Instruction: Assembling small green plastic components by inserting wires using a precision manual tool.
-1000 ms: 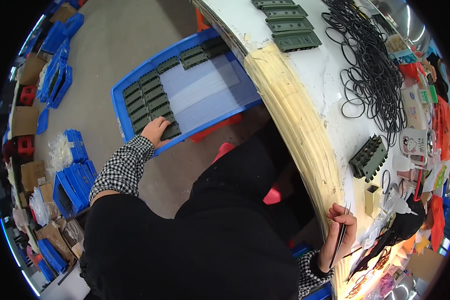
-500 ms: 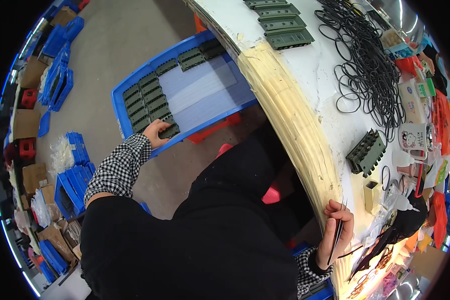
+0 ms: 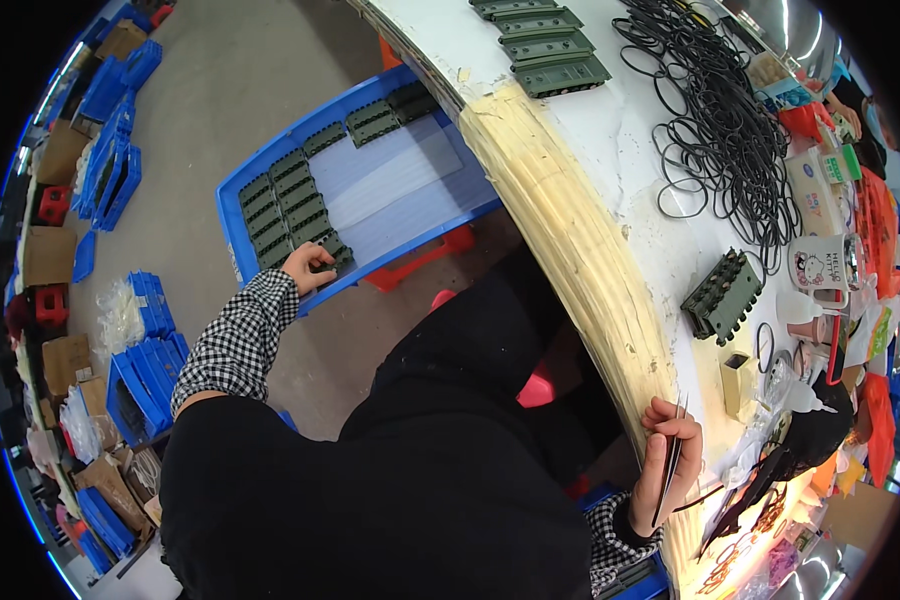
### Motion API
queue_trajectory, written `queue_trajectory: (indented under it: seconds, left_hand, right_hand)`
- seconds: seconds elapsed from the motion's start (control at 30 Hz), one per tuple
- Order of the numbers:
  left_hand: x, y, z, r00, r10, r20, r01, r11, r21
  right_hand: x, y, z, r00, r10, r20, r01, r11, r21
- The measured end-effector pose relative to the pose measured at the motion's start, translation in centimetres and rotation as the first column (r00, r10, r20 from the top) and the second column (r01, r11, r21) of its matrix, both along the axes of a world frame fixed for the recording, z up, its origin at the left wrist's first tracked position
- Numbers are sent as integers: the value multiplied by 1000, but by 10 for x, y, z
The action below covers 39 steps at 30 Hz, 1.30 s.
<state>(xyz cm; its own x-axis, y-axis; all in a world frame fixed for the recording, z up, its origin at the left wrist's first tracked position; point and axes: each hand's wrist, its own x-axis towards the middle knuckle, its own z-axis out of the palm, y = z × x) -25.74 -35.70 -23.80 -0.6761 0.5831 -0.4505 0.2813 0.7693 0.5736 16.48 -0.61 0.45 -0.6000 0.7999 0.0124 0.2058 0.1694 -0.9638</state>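
Note:
My left hand (image 3: 308, 268) is at the near left corner of a blue plastic tray (image 3: 395, 262), thumb and fingers apart. Its fingertips are right beside the nearest dark green tread-like plastic part (image 3: 341, 254); whether they touch it is hard to tell. More such green parts (image 3: 292, 185) lie in rows along the tray's left and far sides. At the table's edge, my right hand (image 3: 667, 455) is closed around a pair of tweezers (image 3: 673, 462), tips pointing up. A block of green tread parts (image 3: 723, 298) stands on the table beyond that hand.
On the white table (image 3: 600, 150) lie several green plates (image 3: 560, 73) and a tangle of black cords (image 3: 735, 130). A white mug (image 3: 818, 265) and a small cream-coloured block (image 3: 738, 385) are at the right. Stacked blue trays (image 3: 145, 385) stand on the floor at left.
My left hand's fingers have drawn back a little from the nearest green part, which shows more. My right hand keeps its hold on the tweezers. The whole view has shifted slightly.

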Motion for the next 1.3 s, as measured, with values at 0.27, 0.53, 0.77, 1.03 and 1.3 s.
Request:
queue_trajectory:
  seconds: [0.27,0.53,0.77,1.03,1.3]
  left_hand:
    - [6,-8,0,975,132,179,-172,959,227]
    - [-19,-21,1,982,85,-166,-67,991,112]
    - [14,8,0,872,-178,-456,89,974,-210]
    - [-3,7,-11,954,-160,-252,71,942,-328]
    - [0,12,0,933,-102,-344,14,968,-249]
  right_hand:
    - [-1,2,1,1000,9,23,-9,1000,5]
    - [-1,1,1,999,24,48,-25,999,21]
    - [2,2,2,999,40,29,-41,999,5]
    - [1,9,6,999,50,3,-50,999,-12]
    - [18,15,7,998,61,7,-61,997,45]
